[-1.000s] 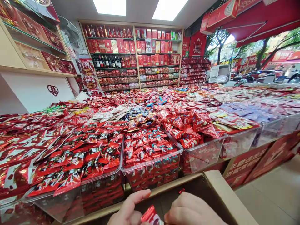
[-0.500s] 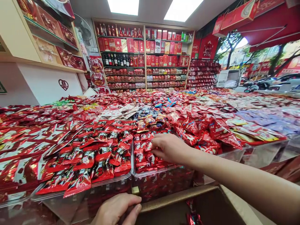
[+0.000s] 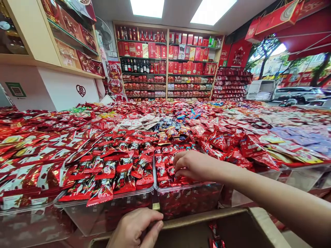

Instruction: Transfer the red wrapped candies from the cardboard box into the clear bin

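Observation:
My right hand reaches out over a clear plastic bin of small red wrapped candies. Its fingers are curled down among the candies and pinched on something I cannot make out. My left hand is low at the bottom edge, fingers folded over the rim of a brown cardboard box. A few red candies lie inside that box.
To the left stands another clear bin heaped with larger red packets. Wrapped sweets cover the whole display table behind. Shelves of red boxes and bottles line the back wall. The shop opens onto a street with a white van at right.
A second ago both hands were low over the box with a red candy between them. The right hand then reached out into the candy bin, and the left took hold of the box rim.

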A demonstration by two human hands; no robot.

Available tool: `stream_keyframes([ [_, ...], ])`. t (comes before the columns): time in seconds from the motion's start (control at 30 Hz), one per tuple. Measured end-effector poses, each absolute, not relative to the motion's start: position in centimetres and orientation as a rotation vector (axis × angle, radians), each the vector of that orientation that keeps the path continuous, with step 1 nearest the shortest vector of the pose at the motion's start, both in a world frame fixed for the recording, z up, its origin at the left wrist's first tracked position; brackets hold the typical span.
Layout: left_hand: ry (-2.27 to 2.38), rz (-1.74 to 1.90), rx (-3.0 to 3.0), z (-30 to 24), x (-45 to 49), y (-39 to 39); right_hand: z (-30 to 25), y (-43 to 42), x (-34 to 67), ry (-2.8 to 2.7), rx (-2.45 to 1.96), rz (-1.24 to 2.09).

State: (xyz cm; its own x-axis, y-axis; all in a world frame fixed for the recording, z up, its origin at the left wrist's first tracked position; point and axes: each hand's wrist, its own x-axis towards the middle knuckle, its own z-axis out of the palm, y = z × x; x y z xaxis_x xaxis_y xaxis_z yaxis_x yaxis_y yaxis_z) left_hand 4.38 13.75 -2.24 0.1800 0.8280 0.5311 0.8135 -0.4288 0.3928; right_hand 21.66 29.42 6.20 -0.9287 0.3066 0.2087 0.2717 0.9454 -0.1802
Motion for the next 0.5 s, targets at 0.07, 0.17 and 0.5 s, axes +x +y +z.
stream_keyframes([
  [0.07, 1.664, 1.100, 2.388, -2.3, 4.4, 13.7, 6.3, 29.3, 21.5, -2.907, -0.441, 0.237],
  [0.17, 1.665, 1.129, 2.367, -2.3, 4.4, 13.7, 6.2, 29.2, 21.3, -2.916, -0.452, 0.238],
  [0.5, 1.643, 1.090, 2.389, -2.5, 4.2, 13.6, 8.1, 27.3, 22.2, -2.702, -0.386, 0.247],
])
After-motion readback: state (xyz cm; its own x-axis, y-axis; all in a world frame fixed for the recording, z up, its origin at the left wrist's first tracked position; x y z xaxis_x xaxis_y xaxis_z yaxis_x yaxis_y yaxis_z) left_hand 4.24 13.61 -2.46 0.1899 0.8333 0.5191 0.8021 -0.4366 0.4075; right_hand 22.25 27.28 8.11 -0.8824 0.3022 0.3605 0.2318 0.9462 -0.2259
